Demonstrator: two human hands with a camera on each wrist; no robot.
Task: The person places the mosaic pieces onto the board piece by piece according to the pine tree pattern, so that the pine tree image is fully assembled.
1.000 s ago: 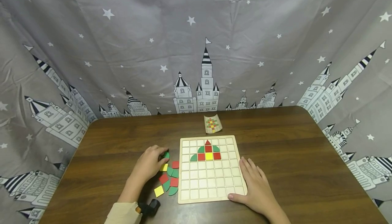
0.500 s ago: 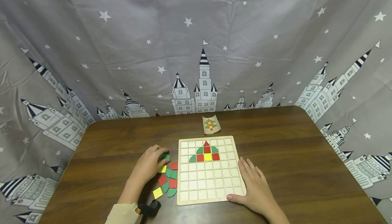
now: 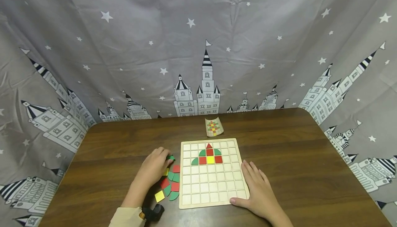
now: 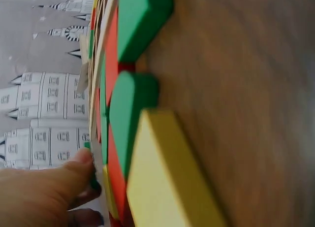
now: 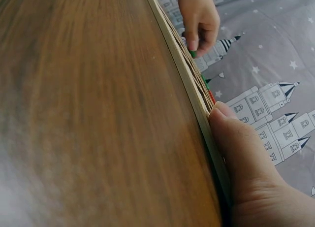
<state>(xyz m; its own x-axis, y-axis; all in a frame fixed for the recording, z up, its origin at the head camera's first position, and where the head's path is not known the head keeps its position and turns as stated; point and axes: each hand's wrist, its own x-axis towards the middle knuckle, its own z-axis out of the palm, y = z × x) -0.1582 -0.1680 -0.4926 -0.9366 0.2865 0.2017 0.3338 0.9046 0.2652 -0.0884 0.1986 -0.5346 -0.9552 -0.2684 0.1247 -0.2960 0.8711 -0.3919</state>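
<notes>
My left hand (image 3: 152, 167) pinches a green quarter-circle tile (image 3: 172, 157) between thumb and fingers, just left of the wooden grid board (image 3: 214, 187). In the left wrist view the thumb covers most of that tile. On the board sit a red triangle (image 3: 209, 146), several red squares (image 3: 218, 159), a yellow square (image 3: 210, 159) and several green quarter-circles (image 3: 194, 161). My right hand (image 3: 260, 194) rests against the board's right side with fingers fairly straight. Its thumb (image 5: 241, 143) lies on the board's edge near the front right corner.
Loose red, green and yellow tiles (image 3: 175, 186) lie between the left hand and the board. A curled pattern card (image 3: 214, 127) sits behind the board on the brown table (image 3: 294, 151). A grey castle-print curtain (image 3: 263, 47) hangs at the back.
The left hand has moved slightly to the right with the green quarter-circle, which now appears raised and tilted in its fingers. The right hand stays on the board.
</notes>
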